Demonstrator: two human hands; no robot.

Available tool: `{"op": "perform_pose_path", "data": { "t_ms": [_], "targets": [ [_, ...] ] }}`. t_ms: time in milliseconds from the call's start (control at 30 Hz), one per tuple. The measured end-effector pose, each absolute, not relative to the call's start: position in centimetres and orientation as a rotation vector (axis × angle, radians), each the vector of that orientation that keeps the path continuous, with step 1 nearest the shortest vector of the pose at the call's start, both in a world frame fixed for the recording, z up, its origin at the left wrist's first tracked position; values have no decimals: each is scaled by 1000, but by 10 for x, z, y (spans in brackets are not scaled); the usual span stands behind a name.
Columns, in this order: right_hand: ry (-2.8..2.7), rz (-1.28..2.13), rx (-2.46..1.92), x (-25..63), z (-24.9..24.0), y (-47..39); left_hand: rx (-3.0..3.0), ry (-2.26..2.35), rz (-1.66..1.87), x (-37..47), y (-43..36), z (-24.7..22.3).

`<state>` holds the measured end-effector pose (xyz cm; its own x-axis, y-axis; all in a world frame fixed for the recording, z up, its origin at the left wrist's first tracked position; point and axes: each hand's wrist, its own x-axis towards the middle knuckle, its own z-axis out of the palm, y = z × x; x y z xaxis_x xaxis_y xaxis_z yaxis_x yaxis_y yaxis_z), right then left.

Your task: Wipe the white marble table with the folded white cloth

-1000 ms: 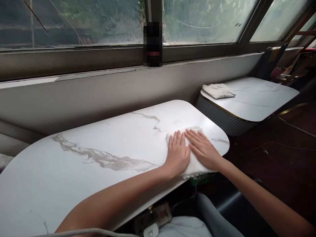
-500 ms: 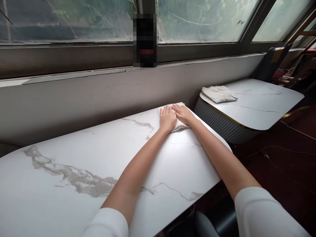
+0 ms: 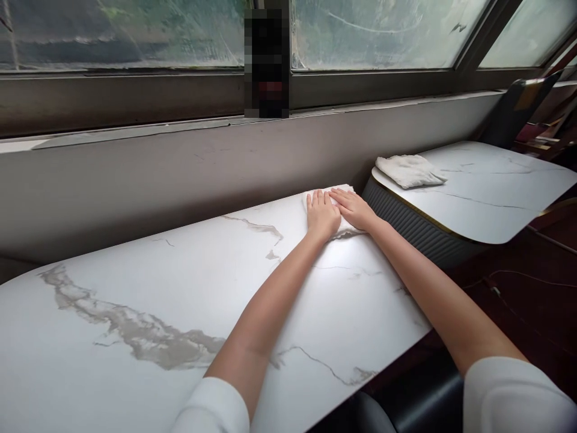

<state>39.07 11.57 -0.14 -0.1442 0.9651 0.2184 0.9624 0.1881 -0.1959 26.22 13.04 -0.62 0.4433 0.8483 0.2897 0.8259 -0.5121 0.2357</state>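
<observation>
A white folded cloth lies on the far right corner of the marble-patterned white table. My left hand rests flat on it with fingers stretched forward. Beside it, my right hand also lies flat on the cloth, its fingers pointing left and touching or nearly touching the left hand. Both arms reach out straight. Most of the cloth's middle is hidden under the hands; its edges show behind and in front of them.
A second white table with a ribbed grey base stands to the right, bearing another folded white cloth. A low wall under windows runs behind both tables. A dark chair stands far right; a cable crosses the dark floor.
Both hands and the cloth have slid slightly to the right along the table, toward its end. The camera view has shifted slightly as well.
</observation>
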Motion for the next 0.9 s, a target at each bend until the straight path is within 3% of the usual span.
{"op": "perform_pose_path", "data": {
  "t_ms": [533, 900],
  "targets": [
    [-2084, -218, -1959, 385, -3, -83, 2705, 1120, 569, 250, -37, 1],
    [-2140, -225, -1959, 330, -3, -123, 2718, 1043, 533, 194, -76, 1]
  ]
}}
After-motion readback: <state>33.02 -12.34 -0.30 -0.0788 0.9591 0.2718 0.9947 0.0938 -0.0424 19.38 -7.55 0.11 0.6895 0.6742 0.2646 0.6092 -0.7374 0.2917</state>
